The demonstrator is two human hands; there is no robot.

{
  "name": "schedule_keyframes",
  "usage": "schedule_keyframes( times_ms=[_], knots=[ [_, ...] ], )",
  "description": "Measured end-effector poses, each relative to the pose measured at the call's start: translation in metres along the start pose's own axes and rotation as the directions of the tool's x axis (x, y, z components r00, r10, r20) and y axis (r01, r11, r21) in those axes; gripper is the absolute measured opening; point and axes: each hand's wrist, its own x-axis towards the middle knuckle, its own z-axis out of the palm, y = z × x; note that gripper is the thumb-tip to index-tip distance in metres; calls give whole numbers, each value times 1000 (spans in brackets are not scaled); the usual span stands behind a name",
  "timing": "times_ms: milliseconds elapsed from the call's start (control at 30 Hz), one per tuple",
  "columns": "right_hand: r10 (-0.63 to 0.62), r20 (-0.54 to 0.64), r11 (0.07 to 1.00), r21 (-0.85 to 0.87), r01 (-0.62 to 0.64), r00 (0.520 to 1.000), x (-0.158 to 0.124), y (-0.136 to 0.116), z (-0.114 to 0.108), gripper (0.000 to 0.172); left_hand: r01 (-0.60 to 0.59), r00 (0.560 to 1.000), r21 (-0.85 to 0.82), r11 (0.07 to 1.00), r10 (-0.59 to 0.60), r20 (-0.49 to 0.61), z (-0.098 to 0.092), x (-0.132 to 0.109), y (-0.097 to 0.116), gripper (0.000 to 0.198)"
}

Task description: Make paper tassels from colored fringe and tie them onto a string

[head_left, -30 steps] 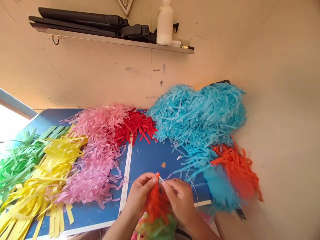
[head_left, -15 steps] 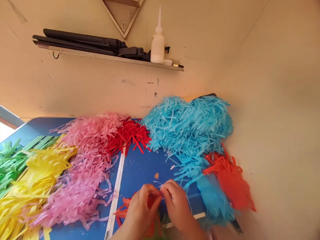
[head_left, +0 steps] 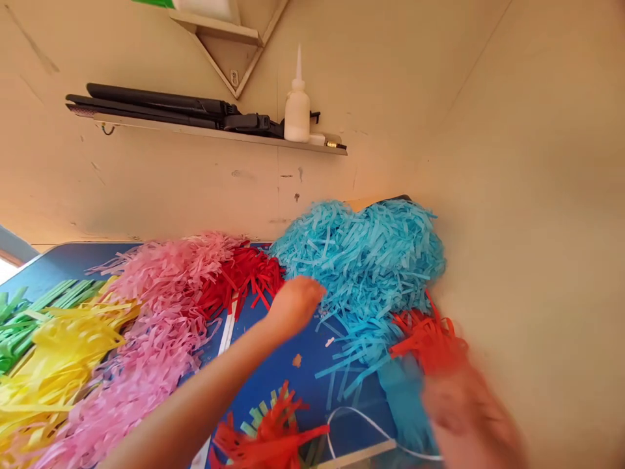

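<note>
My left hand (head_left: 299,303) is stretched forward to the lower left edge of the light blue fringed tissue paper pile (head_left: 366,247). Its fingers are curled closed, and what they hold, if anything, is hidden. At the lower right my right hand (head_left: 469,417) is smeared by motion, just below an orange-red fringed paper tassel (head_left: 430,335). A white string (head_left: 364,417) loops across the table towards that hand; whether it is held I cannot tell. Red and green fringed paper (head_left: 266,440) lies at the bottom middle, apart from both hands.
Pink fringe (head_left: 161,332), dark red fringe (head_left: 244,273), yellow strips (head_left: 68,339) and green strips (head_left: 24,332) cover the left of the blue table (head_left: 263,355). A wall shelf (head_left: 195,132) above carries a white bottle (head_left: 297,114) and a black hair straightener (head_left: 161,107).
My hands, together at the string and red paper before, have parted. The left reached forward to the blue pile; the right swung out right. The red and green paper lies uncovered. The view tilted up slightly.
</note>
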Motion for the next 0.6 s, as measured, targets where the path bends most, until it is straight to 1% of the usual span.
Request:
schedule_keyframes(
  times_ms=[33,67,100,133,200,267,333,400,467,533,567,600],
  knots=[
    [19,64,1000,16,-20,998,3,13,8,50,31,998,34,999,-29,-60,-3,32,-10,26],
    [65,138,997,26,-69,988,5,28,16,49,57,992,61,997,-50,-114,-4,60,-18,29],
    [104,198,993,31,-112,975,6,42,23,48,65,987,82,995,-52,-152,-4,83,-25,30],
    [141,241,988,31,-152,960,7,55,28,47,69,981,96,993,-50,-186,-4,101,-30,32],
    [181,275,980,34,-198,944,7,74,32,47,58,972,104,993,-32,-233,-1,120,-35,30],
    [204,263,974,43,-222,943,6,82,28,48,39,963,85,996,-15,-268,1,126,-36,20],
    [225,238,969,45,-242,945,6,82,22,48,29,948,41,999,-14,-317,0,128,-40,11],
    [240,206,966,49,-255,949,5,81,18,50,45,912,-24,999,-51,-407,-3,129,-46,11],
    [254,180,961,64,-269,950,5,82,19,52,87,843,-107,991,-130,-521,-10,133,-52,23],
    [267,171,955,84,-284,948,3,84,26,52,123,758,-184,975,-212,-617,-20,135,-56,38],
    [270,167,953,91,-288,948,1,85,30,52,133,716,-215,967,-244,-654,-27,134,-57,42],
    [273,161,952,93,-290,948,0,86,35,52,128,687,-223,966,-249,-683,-36,131,-57,43]
  ],
)
